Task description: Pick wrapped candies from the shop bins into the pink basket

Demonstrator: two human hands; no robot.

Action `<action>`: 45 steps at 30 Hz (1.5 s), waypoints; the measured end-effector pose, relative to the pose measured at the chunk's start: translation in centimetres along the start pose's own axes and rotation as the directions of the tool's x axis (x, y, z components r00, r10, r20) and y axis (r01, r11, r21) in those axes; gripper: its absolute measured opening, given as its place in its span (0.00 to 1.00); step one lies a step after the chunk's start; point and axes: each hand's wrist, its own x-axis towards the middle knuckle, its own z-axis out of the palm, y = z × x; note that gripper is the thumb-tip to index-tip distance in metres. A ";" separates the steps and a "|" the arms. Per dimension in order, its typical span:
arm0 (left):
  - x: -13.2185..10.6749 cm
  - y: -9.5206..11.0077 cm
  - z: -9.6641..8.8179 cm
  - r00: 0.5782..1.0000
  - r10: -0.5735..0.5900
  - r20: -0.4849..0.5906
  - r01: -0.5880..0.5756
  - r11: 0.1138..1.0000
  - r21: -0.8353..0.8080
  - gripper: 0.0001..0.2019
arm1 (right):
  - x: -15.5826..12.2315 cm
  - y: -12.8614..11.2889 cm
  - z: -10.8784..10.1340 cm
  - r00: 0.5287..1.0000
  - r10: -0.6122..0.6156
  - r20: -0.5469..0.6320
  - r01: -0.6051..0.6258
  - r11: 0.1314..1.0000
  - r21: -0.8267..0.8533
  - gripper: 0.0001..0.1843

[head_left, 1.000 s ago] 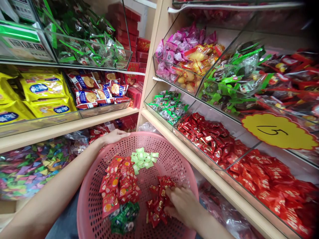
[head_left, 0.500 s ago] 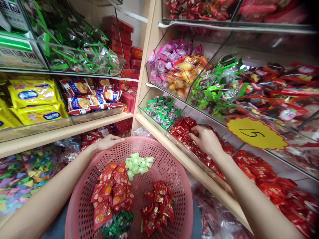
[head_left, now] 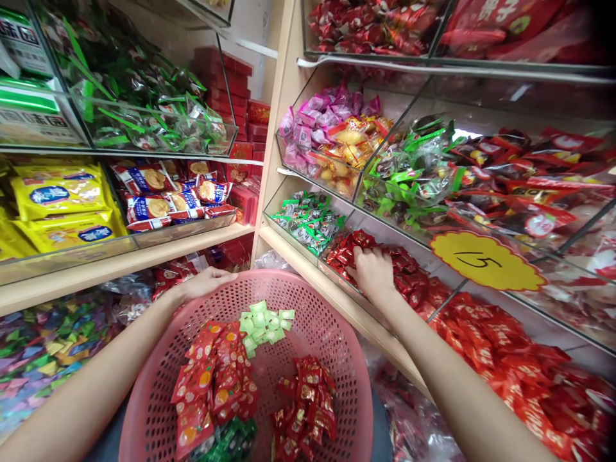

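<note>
My left hand (head_left: 205,282) is wrapped over the far left rim of a pink perforated basket (head_left: 332,327). Inside the basket lie light green candies (head_left: 264,321), red and orange wrapped sweets (head_left: 212,378), small dark red candies (head_left: 305,404) and a few green ones (head_left: 231,439). My right hand (head_left: 373,273) is pushed down into a clear bin of small red wrapped candies (head_left: 409,273) on the right shelf, fingers curled into the pile and partly hidden by it.
Clear bins on the right shelves hold green-wrapped candies (head_left: 308,218), pink and yellow sweets (head_left: 332,138) and more red packets (head_left: 486,333). A yellow price tag (head_left: 486,262) is stuck on a bin front. Left shelves carry yellow bags (head_left: 60,192) and biscuit packs (head_left: 163,196).
My right hand left the dark red candies in the basket, went up to the red candy bin and has dug deeper into it. The left hand stayed on the rim.
</note>
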 end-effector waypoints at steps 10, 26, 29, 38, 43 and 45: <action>-0.7 0.6 0.1 0.998 -0.023 0.057 0.029 0.995 -0.098 0.27 | -0.5 0.1 0.5 1.000 -0.025 -0.007 0.025 0.999 0.033 0.08; -0.1 0.0 0.2 0.996 -0.044 0.078 0.056 0.986 -0.155 0.26 | -1.6 1.9 -2.6 0.969 0.139 -0.202 -0.040 0.904 0.426 0.15; 0.0 -0.2 0.2 0.996 -0.038 0.083 0.050 0.987 -0.151 0.26 | -4.0 0.6 -4.9 0.972 0.102 -0.213 0.043 0.809 0.586 0.14; -0.3 0.1 0.2 0.995 -0.048 0.083 0.056 0.994 -0.097 0.26 | -13.0 -4.8 -1.4 0.768 -0.503 0.397 0.109 0.714 0.692 0.09; -0.2 0.0 0.2 0.996 -0.053 0.067 0.058 0.994 -0.089 0.26 | -15.4 -6.4 -0.6 0.727 -0.504 0.466 0.256 0.829 0.497 0.10; -0.2 -0.1 0.2 0.997 -0.048 0.063 0.053 0.995 -0.083 0.26 | -15.9 -7.1 -1.1 0.704 -0.508 0.495 0.295 0.845 0.446 0.12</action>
